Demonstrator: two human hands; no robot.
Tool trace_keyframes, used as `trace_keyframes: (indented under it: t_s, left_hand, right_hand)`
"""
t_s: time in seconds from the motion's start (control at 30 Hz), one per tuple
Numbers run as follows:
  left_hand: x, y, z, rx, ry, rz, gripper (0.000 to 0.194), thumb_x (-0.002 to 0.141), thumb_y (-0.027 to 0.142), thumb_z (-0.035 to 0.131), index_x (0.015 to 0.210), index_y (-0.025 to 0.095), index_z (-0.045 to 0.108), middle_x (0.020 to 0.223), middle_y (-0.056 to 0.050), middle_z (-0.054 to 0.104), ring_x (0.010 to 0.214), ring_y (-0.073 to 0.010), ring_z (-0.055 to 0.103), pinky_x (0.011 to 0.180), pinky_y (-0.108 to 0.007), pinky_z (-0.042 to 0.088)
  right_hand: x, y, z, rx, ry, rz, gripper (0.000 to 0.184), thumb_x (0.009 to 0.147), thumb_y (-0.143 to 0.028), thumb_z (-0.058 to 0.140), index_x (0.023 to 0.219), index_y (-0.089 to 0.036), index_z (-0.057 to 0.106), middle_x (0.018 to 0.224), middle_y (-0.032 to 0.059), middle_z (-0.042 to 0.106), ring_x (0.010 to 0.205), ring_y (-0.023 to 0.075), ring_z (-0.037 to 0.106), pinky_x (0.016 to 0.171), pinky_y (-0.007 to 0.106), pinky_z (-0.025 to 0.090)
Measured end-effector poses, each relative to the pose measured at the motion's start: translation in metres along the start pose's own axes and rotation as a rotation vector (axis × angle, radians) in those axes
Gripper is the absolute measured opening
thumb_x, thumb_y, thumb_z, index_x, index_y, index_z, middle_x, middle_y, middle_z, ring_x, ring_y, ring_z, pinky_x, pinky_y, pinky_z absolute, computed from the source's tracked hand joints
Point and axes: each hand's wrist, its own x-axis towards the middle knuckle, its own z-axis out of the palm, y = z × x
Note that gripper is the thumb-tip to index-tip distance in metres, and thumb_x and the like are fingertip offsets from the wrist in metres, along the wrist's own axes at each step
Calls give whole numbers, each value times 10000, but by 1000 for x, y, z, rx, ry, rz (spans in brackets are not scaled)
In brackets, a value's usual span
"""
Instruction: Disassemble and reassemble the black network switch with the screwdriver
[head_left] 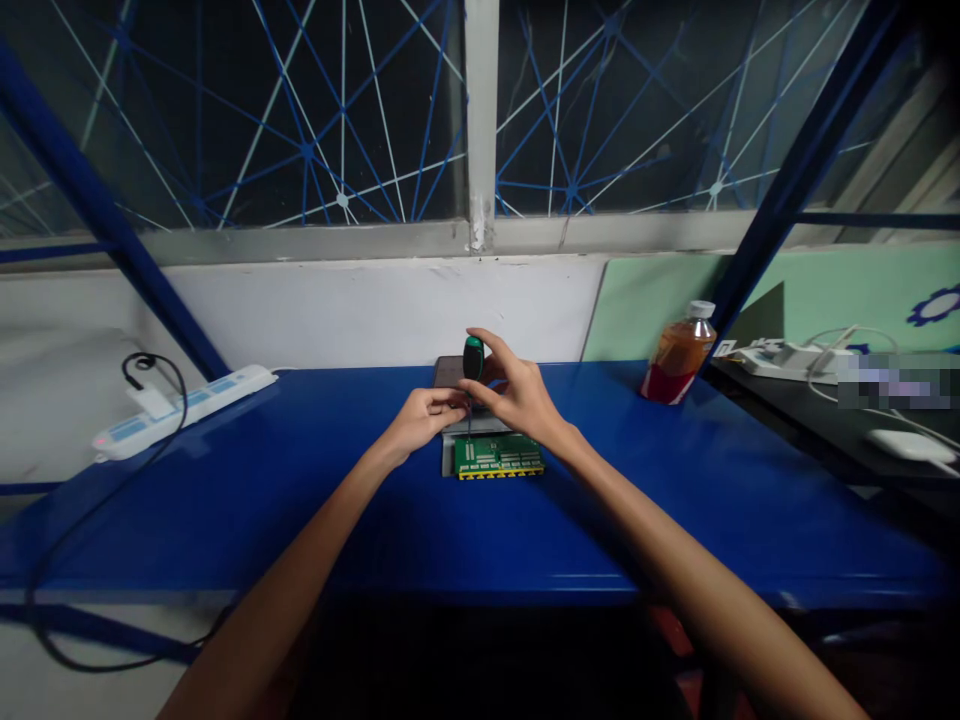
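A screwdriver [473,359] with a green and black handle stands upright over a green circuit board [499,452]. The fingers of my right hand [517,392] are closed round its handle. My left hand [426,418] pinches at the lower shaft, close above the board's left part; whether it grips the shaft or something small there is hidden. Along the board's near edge runs a row of yellow terminals [500,474]. Beneath and behind the board lies a grey plate [448,455], partly covered by my hands. Behind them is a dark flat case [448,371].
The blue table [300,520] carries a white power strip [187,408] at left, its black cable [82,530] hanging over the edge. A drink bottle [679,352] stands at the back right. Further right, a black surface [817,420] holds white cables and adapters. Blue frame posts rise both sides.
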Motion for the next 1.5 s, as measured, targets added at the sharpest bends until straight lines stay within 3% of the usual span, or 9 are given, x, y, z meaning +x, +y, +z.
trace_keyframes:
  t_s: [0.17,0.47,0.97,1.2,1.5]
  left_hand:
    - [1,-5,-6,14,-33,16,256,695,246,682,919,125,714,988,-121,705,938,-237,633,843,-342,462]
    - [1,-6,-3,43,-78,8,213,704,234,668,872,111,712,820,-98,692,752,-191,625,729,-315,467]
    - [2,-6,-3,95,-78,34,153,667,250,744,741,125,696,713,-61,657,673,-163,582,694,-307,452]
    - [2,-8,-1,109,-38,57,161,685,260,721,784,134,738,826,-99,714,789,-212,631,772,-343,468]
    - [6,-13,-4,91,-110,39,186,698,257,706,832,136,750,865,-105,733,843,-230,656,815,-345,477]
  right_hand:
    - [-4,1,2,-4,-10,-19,595,852,-354,524,1403,-211,348,824,21,629,687,148,594,677,297,487]
    - [-8,3,4,-33,-23,0,600,854,-344,513,1413,-214,340,831,36,648,730,179,618,714,332,491]
    - [-11,2,7,-60,-50,-13,612,858,-345,491,1426,-206,313,898,53,656,764,189,629,728,331,500]
    - [-9,-1,6,-76,-45,-16,589,871,-342,439,1429,-207,309,899,49,650,779,188,620,727,332,494]
    - [-10,-3,4,-127,-61,-42,630,844,-300,417,1454,-233,273,932,43,617,752,189,598,633,324,468]
